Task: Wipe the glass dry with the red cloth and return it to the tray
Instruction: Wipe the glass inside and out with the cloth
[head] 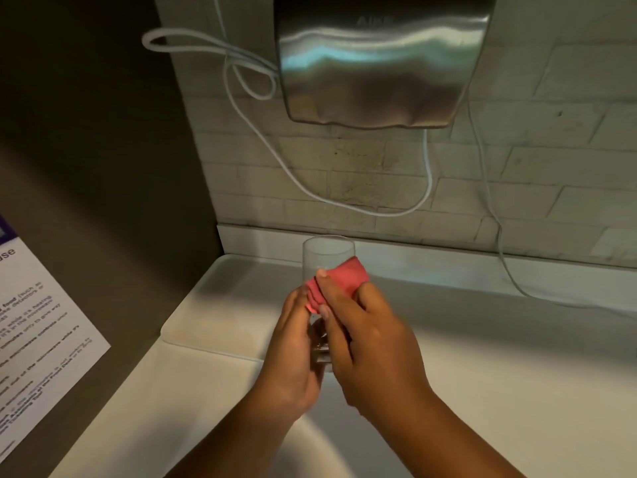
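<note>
Hands (331, 343) rub cloth (341, 279) on glass (327, 251) above tray (213, 305).

Clear glass (328, 257) held up above white tray (220, 305), mouth tilted away; folded red cloth (339, 281) pressed against its side

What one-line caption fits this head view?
Left hand holds the glass while right hand wipes it with the red cloth above the white tray.

A single head view is given, aimed forward and down from close above the hands (331, 353). The counter's (482, 374) back edge and the wall (379, 174) behind are taken in.
</note>
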`<action>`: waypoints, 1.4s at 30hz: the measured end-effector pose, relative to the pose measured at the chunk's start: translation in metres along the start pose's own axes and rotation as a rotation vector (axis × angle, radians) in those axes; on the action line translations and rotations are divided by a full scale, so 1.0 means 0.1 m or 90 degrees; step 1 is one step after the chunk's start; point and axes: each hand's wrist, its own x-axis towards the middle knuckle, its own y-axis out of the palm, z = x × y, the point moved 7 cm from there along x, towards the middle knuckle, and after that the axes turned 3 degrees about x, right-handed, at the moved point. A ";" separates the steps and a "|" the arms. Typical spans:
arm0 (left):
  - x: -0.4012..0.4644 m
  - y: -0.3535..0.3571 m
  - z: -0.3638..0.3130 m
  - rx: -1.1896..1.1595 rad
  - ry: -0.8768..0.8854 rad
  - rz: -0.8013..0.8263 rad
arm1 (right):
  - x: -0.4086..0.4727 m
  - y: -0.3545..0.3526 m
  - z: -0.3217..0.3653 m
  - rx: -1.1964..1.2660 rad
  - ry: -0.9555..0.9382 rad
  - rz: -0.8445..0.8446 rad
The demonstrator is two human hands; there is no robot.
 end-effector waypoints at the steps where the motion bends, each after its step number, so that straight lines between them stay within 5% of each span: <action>1: -0.02 0.02 0.02 -0.003 0.005 0.006 | 0.04 -0.02 0.03 -0.023 -0.015 -0.003; 10: -0.02 0.11 -0.05 -0.046 0.050 0.051 | 0.36 -0.16 -0.42 0.278 0.169 -0.142; 17: 0.14 0.01 -0.11 -0.059 -0.002 0.008 | 0.06 0.11 -0.14 0.130 0.044 0.013; 20: 0.09 0.01 0.02 -0.016 -0.018 0.023 | 0.18 0.02 -0.16 0.068 0.023 0.000; 28: 0.08 0.03 0.07 -0.149 -0.034 0.017 | 0.33 -0.13 -0.56 0.447 0.270 -0.118; 37: 0.25 -0.28 -0.17 -0.191 0.004 -0.017 | 0.14 -0.29 -0.81 0.476 0.327 -0.126; 42: 0.24 -0.12 -0.21 -0.109 0.061 0.012 | 0.06 -0.20 -0.49 0.423 0.210 -0.105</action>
